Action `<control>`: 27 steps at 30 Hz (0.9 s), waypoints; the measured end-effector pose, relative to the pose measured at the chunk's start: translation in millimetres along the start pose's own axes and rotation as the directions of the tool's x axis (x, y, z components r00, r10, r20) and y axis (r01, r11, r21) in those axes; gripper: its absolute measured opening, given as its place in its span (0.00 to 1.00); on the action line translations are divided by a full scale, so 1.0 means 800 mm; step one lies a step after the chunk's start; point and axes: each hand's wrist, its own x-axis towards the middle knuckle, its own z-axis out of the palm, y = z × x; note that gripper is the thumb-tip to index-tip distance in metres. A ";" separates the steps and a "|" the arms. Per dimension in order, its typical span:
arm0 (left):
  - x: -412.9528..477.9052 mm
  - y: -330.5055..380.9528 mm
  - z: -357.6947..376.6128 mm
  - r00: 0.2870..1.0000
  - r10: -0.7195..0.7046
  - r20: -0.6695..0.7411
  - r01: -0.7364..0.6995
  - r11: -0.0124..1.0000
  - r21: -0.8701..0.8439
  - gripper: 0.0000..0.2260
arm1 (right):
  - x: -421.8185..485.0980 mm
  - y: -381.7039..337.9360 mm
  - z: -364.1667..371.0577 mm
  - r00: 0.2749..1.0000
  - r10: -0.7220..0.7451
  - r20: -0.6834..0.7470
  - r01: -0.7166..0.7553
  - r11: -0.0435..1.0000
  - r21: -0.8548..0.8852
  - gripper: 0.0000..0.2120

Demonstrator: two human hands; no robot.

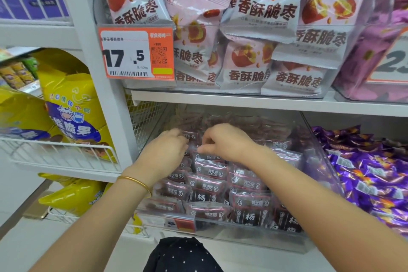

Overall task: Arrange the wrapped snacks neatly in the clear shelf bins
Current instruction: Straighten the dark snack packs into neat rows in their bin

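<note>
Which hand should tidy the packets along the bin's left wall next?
Left, probably: the left hand is beside that wall of the clear bin; the right hand sits mid-bin, pinching a packet.

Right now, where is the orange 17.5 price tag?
In the head view, upper left of centre: the price tag hangs on the front of the upper clear bin of pink packs, above the left hand.

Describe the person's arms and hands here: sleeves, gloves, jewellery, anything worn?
Both forearms are bare up to the frame edge, with no sleeves in view. Neither the left hand nor the right hand has a glove, and no rings or watch show. A thin gold bangle sits on the left wrist. Below is dark clothing with small white dots.
</note>
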 end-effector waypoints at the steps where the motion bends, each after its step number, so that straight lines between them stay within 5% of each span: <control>1: -0.002 0.000 0.000 1.000 -0.009 0.000 0.009 0.999 0.040 0.14 | 0.000 0.000 0.003 1.000 0.007 0.022 -0.007 1.000 -0.025 0.12; 5: -0.002 -0.001 0.003 0.997 -0.062 -0.045 0.066 0.993 0.102 0.05 | -0.004 0.013 0.006 0.996 0.064 -0.068 -0.069 0.995 -0.067 0.09; 11: 0.008 0.004 0.000 0.994 -0.107 0.036 0.101 0.983 0.154 0.06 | -0.002 0.009 0.014 0.994 0.070 -0.082 -0.080 0.990 -0.114 0.10; 15: -0.002 0.009 0.000 0.982 -0.040 -0.185 0.028 0.998 -0.064 0.13 | -0.010 0.010 0.011 0.995 0.052 -0.081 -0.064 0.987 -0.149 0.10; 19: -0.039 0.026 0.005 0.996 0.042 0.082 -0.037 0.997 -0.064 0.25 | -0.047 0.002 0.018 0.962 -0.052 -0.267 0.042 0.998 -0.042 0.14; 21: -0.045 0.019 0.008 0.983 -0.013 0.181 0.016 1.000 -0.017 0.25 | -0.067 -0.007 0.032 0.966 -0.141 -0.216 0.130 0.989 -0.066 0.13; 24: -0.041 0.013 0.008 0.979 -0.060 0.193 0.058 0.998 0.019 0.25 | -0.082 -0.007 0.052 0.989 -0.132 -0.061 0.116 0.971 -0.207 0.18; 27: -0.038 0.015 0.007 0.982 -0.074 0.176 0.077 0.997 -0.011 0.25 | -0.098 -0.006 0.047 0.982 -0.134 -0.131 0.119 0.986 -0.113 0.23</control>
